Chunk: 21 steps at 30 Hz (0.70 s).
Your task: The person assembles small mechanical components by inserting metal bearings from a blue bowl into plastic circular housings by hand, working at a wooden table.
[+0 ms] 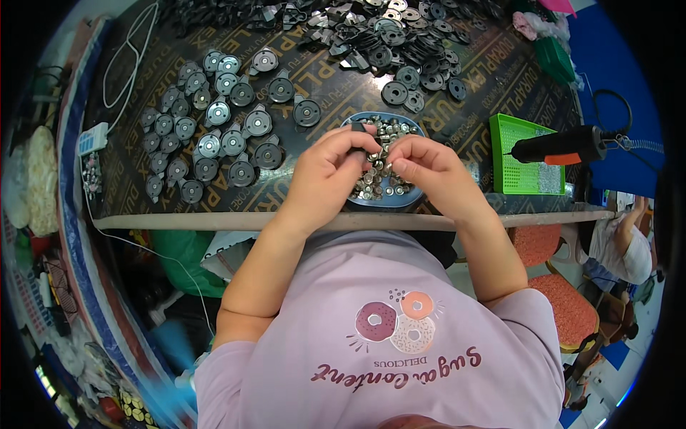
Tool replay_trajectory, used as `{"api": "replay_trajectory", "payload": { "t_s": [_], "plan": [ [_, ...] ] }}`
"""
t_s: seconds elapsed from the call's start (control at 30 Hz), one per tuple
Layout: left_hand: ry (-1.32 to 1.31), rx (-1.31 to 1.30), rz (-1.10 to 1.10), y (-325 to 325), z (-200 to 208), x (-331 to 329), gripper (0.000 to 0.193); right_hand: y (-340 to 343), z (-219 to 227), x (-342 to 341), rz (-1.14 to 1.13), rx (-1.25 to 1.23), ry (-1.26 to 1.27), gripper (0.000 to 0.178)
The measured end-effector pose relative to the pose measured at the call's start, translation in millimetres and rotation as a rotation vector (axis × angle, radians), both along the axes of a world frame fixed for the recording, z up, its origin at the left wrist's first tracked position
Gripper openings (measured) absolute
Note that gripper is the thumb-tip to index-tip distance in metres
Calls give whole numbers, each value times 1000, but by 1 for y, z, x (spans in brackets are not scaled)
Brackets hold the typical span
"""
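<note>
Both hands are over a blue oval tray heaped with small round silver metal pieces. My left hand is curled closed around a dark part, whose black tip shows above the fingers; the rest is hidden. Thumb and forefinger of my right hand are pinched together on a tiny pale, shiny piece, too small to make out fully. The two hands are close, with a small gap between their fingertips.
Round grey discs with tabs are spread at the left. A bigger pile of dark discs and parts covers the far side. At the right, a black electric screwdriver hangs on a coiled cord over a green tray. A white cable lies far left.
</note>
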State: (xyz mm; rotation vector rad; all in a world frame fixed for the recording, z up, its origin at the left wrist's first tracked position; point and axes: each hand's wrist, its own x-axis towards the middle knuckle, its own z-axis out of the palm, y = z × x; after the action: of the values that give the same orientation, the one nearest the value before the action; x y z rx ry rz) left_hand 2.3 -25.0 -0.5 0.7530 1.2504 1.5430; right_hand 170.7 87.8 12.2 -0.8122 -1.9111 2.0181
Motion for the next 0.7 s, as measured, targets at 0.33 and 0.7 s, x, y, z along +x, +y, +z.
{"api": "replay_trajectory", "payload": {
  "t_s": [0.33,0.7],
  "plan": [
    [383,68,49,9,2,8,7,1,-1,-5,-155,-380,113,15],
    [396,68,73,21,3,-2,7,10,-9,-15,-182,-323,176,17]
  ]
}}
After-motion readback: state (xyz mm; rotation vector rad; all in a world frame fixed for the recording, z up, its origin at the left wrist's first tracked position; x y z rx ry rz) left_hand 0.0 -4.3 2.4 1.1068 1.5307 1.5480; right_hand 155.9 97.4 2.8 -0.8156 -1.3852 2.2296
